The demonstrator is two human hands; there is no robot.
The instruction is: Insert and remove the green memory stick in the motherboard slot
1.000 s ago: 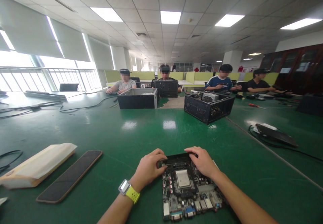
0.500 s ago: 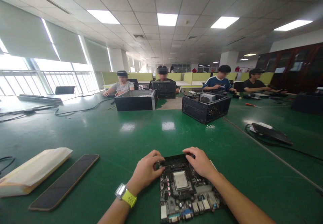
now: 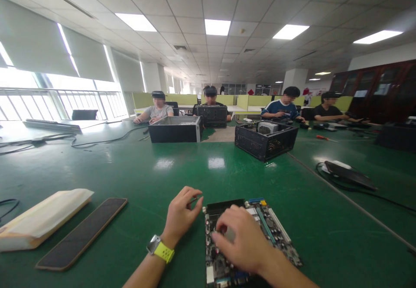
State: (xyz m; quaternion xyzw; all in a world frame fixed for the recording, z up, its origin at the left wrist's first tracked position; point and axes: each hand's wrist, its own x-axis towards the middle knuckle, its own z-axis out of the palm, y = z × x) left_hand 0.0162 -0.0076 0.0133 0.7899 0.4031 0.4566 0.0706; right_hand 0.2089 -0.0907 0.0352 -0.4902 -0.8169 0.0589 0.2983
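Observation:
A motherboard lies flat on the green table right in front of me. My right hand is over its middle, thumb and curled fingers apart around the processor, which shows only in part beneath them. Whether the fingertips touch the board I cannot tell. Just left of the board's far corner is my left hand, raised a little, with thumb and fingertips apart. On the left wrist sits a watch with a yellow-green strap.
To the left lie a dark phone-like slab and a paper-wrapped packet. Two computer cases stand farther back. A black device with a cable and a screwdriver are at right. Several people sit across the table.
My right hand has moved from the board's far edge down and left, over the processor. My left hand has come off the far left corner, slightly up and leftward.

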